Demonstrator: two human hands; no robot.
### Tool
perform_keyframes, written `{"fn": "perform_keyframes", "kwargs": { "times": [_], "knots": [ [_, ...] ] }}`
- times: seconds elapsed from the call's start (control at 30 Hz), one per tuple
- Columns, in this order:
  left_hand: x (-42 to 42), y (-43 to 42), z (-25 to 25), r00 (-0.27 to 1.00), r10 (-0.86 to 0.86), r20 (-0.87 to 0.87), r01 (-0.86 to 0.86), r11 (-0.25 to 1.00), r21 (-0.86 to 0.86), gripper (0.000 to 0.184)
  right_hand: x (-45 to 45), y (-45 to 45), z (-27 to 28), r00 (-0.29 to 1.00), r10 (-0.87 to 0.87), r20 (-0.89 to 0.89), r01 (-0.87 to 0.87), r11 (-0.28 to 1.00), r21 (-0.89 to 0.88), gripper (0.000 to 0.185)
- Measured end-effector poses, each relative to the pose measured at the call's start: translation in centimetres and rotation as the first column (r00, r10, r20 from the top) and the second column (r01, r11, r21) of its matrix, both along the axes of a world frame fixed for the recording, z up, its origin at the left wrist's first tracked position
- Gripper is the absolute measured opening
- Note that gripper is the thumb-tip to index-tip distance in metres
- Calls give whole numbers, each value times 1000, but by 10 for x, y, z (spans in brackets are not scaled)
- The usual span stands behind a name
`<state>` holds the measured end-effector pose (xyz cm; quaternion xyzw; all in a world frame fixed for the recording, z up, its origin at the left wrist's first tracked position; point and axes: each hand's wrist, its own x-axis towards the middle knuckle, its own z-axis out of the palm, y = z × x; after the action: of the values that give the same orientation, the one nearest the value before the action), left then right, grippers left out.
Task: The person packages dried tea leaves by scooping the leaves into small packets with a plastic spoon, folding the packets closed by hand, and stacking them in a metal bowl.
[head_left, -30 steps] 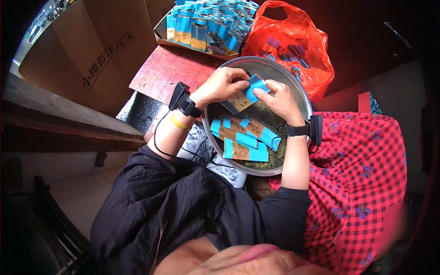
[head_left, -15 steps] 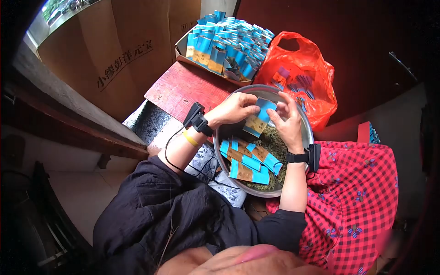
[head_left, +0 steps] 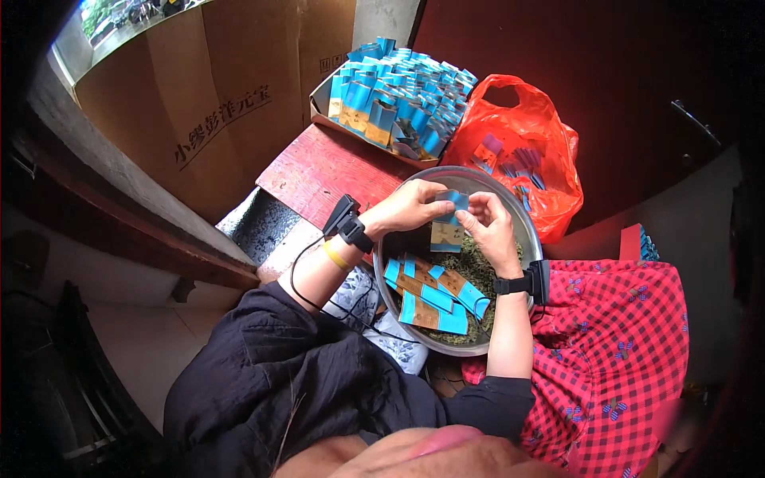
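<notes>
A small blue and tan packet (head_left: 447, 237) is held upright between my two hands over a metal basin (head_left: 381, 271). My left hand (head_left: 408, 209) pinches its upper left edge between thumb and fingers. On the upper right edge, the thumb and curled fingers of my right hand (head_left: 492, 231) close on the same packet. Part of its top is hidden behind my fingers. Crumbly green dried plant matter (head_left: 484, 269) covers the basin's bottom. Several similar packets (head_left: 433, 312) lie loosely overlapped on it, below my hands.
Behind the basin stands a cardboard tray (head_left: 374, 139) packed with upright blue packets, on a red wooden board (head_left: 307, 171). A red plastic bag (head_left: 558, 187) with more packets is beside it. Red checkered cloth (head_left: 613, 342) lies at right; a large carton (head_left: 231, 88) stands at left.
My right hand's fingers have closed in from being spread and now grip the packet's top. The packet has turned more upright. The whole scene sits slightly lower in view.
</notes>
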<state>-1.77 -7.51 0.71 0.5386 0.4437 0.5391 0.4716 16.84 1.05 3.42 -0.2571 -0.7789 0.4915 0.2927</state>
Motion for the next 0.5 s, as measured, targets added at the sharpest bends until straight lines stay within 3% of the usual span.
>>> {"fn": "perform_keyframes", "kwargs": {
  "times": [0.13,0.27,0.47,0.5],
  "knots": [
    [2,0,0,999,14,44,-16,999,39,28,-2,-1,1,1000,24,-18,-26,993,-119,21],
    [-2,3,-4,999,-45,-6,45,999,17,30,-2,-2,0,994,110,5,-109,990,-84,18],
    [-4,10,-19,1000,3,3,-4,1000,17,30,-4,-4,-4,998,39,57,-42,998,53,17],
    [-5,8,-15,996,-4,-84,5,1000,11,29,-5,-6,-4,998,53,29,-55,998,40,16]
  ]
}}
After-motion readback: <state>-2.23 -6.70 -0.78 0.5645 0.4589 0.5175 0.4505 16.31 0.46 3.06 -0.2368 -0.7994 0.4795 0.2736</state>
